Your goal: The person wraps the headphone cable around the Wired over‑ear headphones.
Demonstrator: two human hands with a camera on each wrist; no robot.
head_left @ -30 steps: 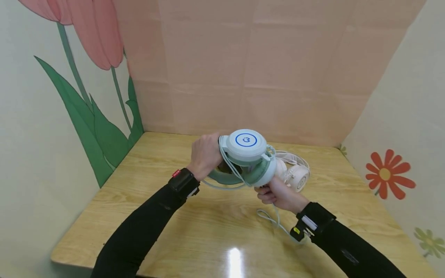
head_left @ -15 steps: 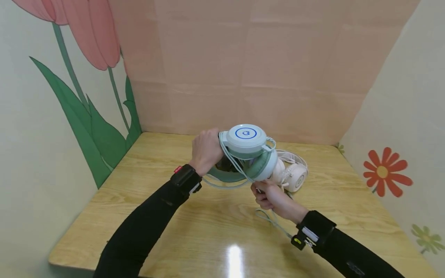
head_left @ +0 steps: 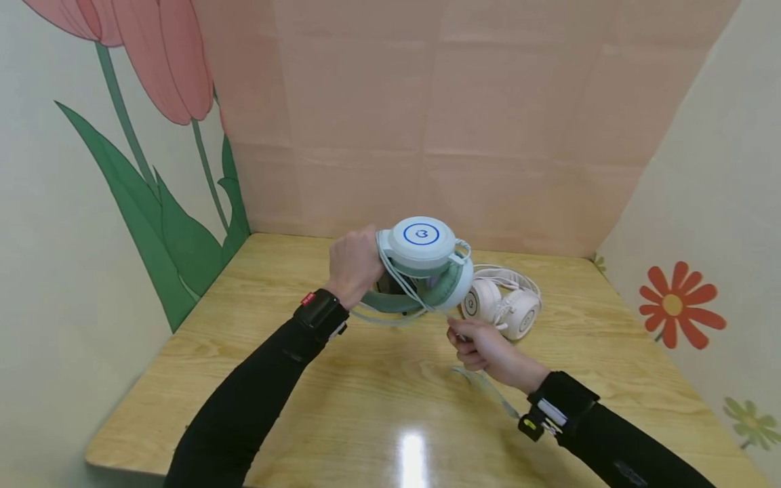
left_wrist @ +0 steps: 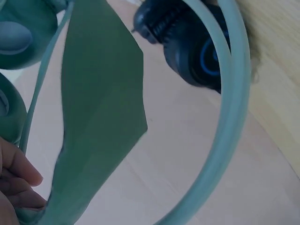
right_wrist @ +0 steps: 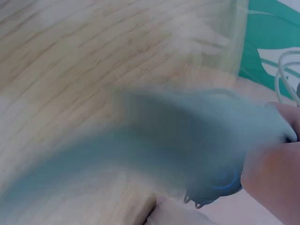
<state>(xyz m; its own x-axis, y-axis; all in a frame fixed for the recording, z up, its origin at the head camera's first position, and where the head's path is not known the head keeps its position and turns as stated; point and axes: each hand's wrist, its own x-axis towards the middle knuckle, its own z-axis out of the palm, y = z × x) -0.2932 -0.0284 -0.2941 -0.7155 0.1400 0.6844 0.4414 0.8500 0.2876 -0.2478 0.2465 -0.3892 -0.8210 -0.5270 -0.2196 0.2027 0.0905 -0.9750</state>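
My left hand (head_left: 355, 266) grips pale blue headphones (head_left: 422, 252) with green padding by the headband, holding them above the table. A pale blue cable is wound round them; one strand runs from the ear cups to my right hand (head_left: 495, 352). Its curled fingers pinch that cable, and a loose cable end (head_left: 488, 388) hangs below the hand. In the left wrist view, the left fingers (left_wrist: 21, 173) curl at the green headband (left_wrist: 101, 108), with cable loops (left_wrist: 236, 93) crossing close to the camera. The swinging cable (right_wrist: 178, 126) is blurred in the right wrist view.
White headphones (head_left: 517, 313) with a coiled white cable lie on the wooden table (head_left: 342, 407), right of the held pair. Dark headphones (left_wrist: 194, 51) with a blue ring rest farther back, mostly hidden behind the held pair in the head view. Walls enclose the back and sides.
The held headphones have shifted slightly up and left, away from my right hand. That hand has drawn off from the ear cup with the cable pinched, and more of the white headphones shows.
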